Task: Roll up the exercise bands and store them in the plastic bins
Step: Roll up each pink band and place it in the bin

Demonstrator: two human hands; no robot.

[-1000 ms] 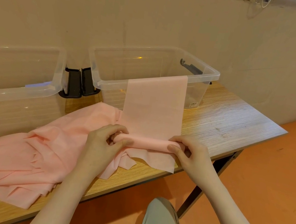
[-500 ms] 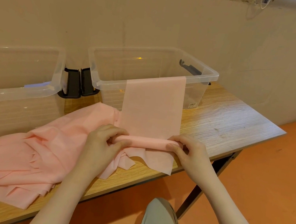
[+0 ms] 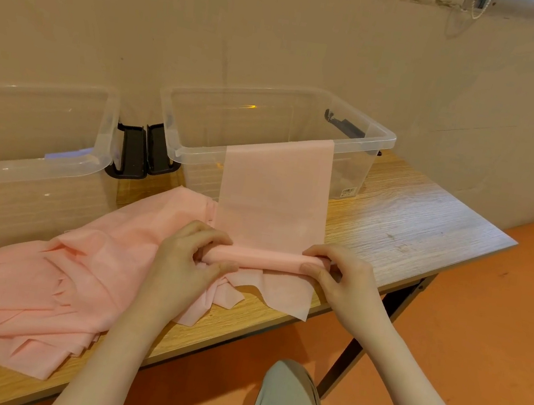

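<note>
Pinching a just-started roll (image 3: 264, 260) of pink band between left hand (image 3: 186, 259) and right hand (image 3: 344, 281), pile (image 3: 37, 289) unrolled, bin (image 3: 377, 139) apparently empty

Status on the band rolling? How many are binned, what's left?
Done: nothing stored that I can see; the right bin holds no rolls, and the left bin is only partly in view. In hand: left hand and right hand grip a started roll, its far end draped over the right bin's rim. Left: the pink pile on the table.
</note>
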